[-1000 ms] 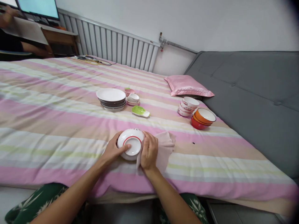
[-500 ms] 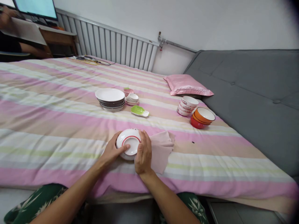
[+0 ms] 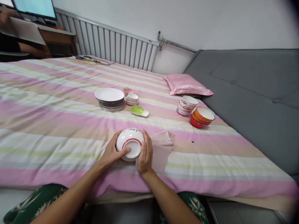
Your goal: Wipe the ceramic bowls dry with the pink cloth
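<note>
A white bowl (image 3: 128, 140) with a red ring around its foot and small red and dark marks near the rim is turned with its underside toward me. My left hand (image 3: 115, 148) grips its left side, the thumb lying across the foot. Against the right side of the bowl, my right hand (image 3: 145, 153) is cupped with its fingers together. A pale pink cloth (image 3: 160, 151) spreads out behind and beside my right hand; whether any of it is between palm and bowl I cannot tell.
Beyond the bowl on the striped bedspread (image 3: 77, 121) stand stacked plates (image 3: 109, 95), small dishes (image 3: 132, 98) and a green-and-white dish (image 3: 139, 111). Patterned white bowls (image 3: 187, 105) and orange and red bowls (image 3: 202, 116) are stacked at right, near a pink pillow (image 3: 187, 84). Another person's arm (image 3: 6, 15) shows far left.
The bowl has tilted in my hands, so more of its patterned outer wall shows at the top. My right hand has shifted slightly right along its side.
</note>
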`<action>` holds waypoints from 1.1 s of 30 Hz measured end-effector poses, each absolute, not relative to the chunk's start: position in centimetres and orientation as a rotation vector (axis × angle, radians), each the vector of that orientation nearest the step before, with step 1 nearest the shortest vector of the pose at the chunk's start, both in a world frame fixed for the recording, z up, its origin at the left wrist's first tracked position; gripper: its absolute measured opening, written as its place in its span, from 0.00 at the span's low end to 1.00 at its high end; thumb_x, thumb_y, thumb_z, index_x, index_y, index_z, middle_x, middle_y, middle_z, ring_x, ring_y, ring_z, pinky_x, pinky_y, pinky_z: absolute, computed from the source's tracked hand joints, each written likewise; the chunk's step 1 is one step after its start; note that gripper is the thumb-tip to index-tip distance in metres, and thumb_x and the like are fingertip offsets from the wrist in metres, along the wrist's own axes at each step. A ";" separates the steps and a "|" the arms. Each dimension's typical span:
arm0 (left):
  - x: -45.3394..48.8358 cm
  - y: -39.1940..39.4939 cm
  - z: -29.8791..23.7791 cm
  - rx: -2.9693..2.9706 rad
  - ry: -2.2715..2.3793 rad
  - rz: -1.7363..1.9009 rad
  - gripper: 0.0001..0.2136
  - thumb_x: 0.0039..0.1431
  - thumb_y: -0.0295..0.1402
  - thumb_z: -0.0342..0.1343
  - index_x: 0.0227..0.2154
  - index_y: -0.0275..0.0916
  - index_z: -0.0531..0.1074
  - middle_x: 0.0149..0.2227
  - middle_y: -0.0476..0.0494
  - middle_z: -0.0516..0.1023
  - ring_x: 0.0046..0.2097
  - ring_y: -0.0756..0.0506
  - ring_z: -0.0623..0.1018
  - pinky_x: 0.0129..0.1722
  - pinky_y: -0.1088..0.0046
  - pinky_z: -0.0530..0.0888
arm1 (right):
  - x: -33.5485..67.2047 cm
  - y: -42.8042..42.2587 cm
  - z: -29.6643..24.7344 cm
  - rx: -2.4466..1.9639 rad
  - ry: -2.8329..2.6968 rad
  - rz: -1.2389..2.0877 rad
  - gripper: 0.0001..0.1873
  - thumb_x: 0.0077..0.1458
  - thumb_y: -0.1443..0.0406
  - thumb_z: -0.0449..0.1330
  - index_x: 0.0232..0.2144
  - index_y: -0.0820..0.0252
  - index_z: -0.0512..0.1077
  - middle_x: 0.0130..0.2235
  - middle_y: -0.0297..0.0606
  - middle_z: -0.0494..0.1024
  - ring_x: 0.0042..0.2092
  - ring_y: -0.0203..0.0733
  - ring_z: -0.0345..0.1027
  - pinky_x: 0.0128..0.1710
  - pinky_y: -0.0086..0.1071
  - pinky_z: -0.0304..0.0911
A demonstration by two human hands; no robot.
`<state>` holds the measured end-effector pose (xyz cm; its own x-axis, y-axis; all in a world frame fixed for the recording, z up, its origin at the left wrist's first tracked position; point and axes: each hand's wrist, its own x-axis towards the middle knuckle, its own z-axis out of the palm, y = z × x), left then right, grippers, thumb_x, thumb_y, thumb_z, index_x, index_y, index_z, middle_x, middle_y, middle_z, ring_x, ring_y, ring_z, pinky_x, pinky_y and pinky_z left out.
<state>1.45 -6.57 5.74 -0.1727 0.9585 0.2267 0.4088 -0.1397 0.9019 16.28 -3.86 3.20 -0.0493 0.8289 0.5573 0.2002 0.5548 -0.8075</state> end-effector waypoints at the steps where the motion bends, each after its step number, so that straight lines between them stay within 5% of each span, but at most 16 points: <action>1: 1.4 -6.6 5.7 1.568 1.588 1.298 0.34 0.45 0.48 0.60 0.53 0.36 0.60 0.53 0.34 0.69 0.54 0.34 0.71 0.54 0.56 0.67 | 16.4 -3.9 3.2 -0.887 -1.578 0.653 0.24 0.65 0.63 0.38 0.61 0.58 0.57 0.61 0.43 0.62 0.63 0.42 0.54 0.62 0.47 0.52; 18: 0.5 -7.6 6.0 1.989 1.522 1.235 0.34 0.48 0.41 0.60 0.56 0.39 0.53 0.55 0.36 0.65 0.55 0.35 0.68 0.56 0.57 0.66 | 17.2 -3.9 4.8 -0.684 -1.701 0.604 0.25 0.61 0.64 0.38 0.56 0.57 0.64 0.57 0.39 0.68 0.61 0.46 0.57 0.61 0.51 0.53; 33: 1.1 -7.9 6.7 2.145 1.487 1.160 0.37 0.45 0.40 0.61 0.58 0.39 0.52 0.56 0.34 0.64 0.56 0.33 0.68 0.55 0.56 0.66 | 18.5 -2.2 6.6 -0.706 -1.771 0.892 0.22 0.64 0.61 0.41 0.51 0.57 0.70 0.52 0.40 0.73 0.55 0.41 0.64 0.57 0.40 0.59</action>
